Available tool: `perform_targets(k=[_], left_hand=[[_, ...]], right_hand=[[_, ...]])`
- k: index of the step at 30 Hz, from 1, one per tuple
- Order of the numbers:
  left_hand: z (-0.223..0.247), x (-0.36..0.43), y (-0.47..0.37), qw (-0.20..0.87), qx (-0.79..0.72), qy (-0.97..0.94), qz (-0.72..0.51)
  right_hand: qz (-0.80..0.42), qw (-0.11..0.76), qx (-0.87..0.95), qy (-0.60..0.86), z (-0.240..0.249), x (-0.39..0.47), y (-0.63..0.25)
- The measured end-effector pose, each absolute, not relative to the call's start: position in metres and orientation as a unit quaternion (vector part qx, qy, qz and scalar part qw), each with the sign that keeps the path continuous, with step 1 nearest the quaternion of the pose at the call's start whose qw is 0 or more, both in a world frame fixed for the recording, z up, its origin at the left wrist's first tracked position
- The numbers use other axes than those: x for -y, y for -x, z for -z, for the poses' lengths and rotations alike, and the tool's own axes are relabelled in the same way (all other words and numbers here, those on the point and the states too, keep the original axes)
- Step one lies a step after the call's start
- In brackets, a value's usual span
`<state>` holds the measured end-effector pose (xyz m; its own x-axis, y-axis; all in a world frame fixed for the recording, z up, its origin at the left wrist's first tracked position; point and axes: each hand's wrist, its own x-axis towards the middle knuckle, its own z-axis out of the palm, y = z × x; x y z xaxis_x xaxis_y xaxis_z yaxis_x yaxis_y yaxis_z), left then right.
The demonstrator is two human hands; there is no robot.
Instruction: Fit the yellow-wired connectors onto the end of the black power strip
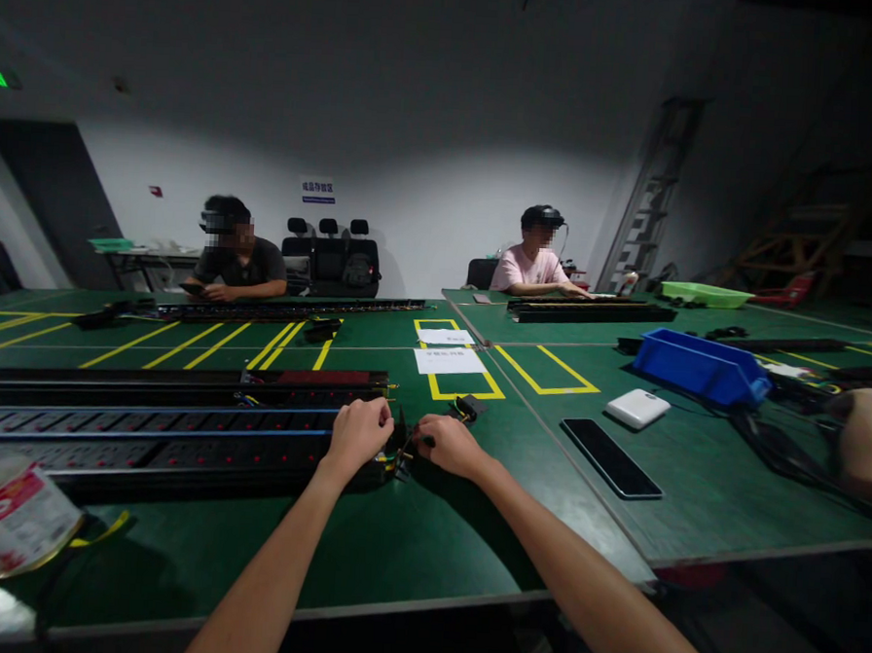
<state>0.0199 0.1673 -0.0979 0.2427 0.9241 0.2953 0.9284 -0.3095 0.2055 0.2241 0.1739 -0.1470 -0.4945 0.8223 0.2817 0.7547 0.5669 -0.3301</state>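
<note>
Left bare hand curled on end of long black slotted housing; right bare hand pinching thin wires; bare green tabletop toward near edge

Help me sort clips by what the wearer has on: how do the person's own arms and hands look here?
The left hand and right hand are both bare, with no gloves. No sleeve shows on the left forearm or right forearm, nor any watch or bracelet. The fingers are too small and dim to rule out rings.
</note>
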Motion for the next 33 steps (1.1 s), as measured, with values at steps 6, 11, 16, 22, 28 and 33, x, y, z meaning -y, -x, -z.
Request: perform_targets(k=[6,11,16,22,28,33], left_hand=[[0.101,-0.169,-0.018,0.012,0.582,0.793,0.180],[0.101,-0.167,-0.021,0.068,0.592,0.787,0.164],[0.097,-0.164,-0.024,0.080,0.593,0.783,0.170],[0.099,-0.167,-0.022,0.049,0.594,0.780,0.190],[0.101,-0.169,-0.020,0.018,0.588,0.782,0.206],[0.098,-0.166,-0.021,0.036,0.601,0.774,0.194]], right_hand=[[-0.125,0.237,0.857,0.440,0.151,-0.177,-0.222],[-0.211,0.327,0.801,0.456,0.158,-0.184,-0.219],[-0.381,0.394,0.687,0.478,0.160,-0.187,-0.215],[-0.542,0.375,0.624,0.420,0.156,-0.178,-0.211],[-0.581,0.362,0.618,0.386,0.154,-0.172,-0.209],[-0.590,0.392,0.580,0.403,0.155,-0.177,-0.208]])
